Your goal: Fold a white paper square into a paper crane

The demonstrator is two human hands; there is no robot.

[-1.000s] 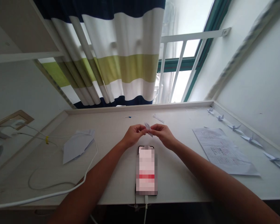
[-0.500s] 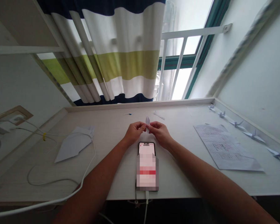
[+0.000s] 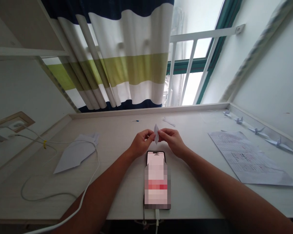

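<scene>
A small piece of folded white paper (image 3: 156,134), narrow and pointed at top and bottom, stands upright between my hands above the desk. My left hand (image 3: 143,142) pinches its left side between thumb and fingers. On the other side, my right hand (image 3: 171,139) grips the paper's right edge with thumb and forefinger. Just below the hands lies a phone (image 3: 157,180) with a lit, blurred screen and a white cable plugged into its lower end. My fingers hide part of the paper's edges.
Several folded paper cranes (image 3: 258,131) line the desk's right edge, beside written sheets (image 3: 250,157). White paper pieces (image 3: 75,152) lie at left under a white cable (image 3: 98,159). Thin scraps (image 3: 169,122) rest near the back ledge (image 3: 122,112).
The folded paper has turned slightly between my fingers, and the fingers have shifted a little on it. The whole view has moved slightly; the phone appears lower and nearer.
</scene>
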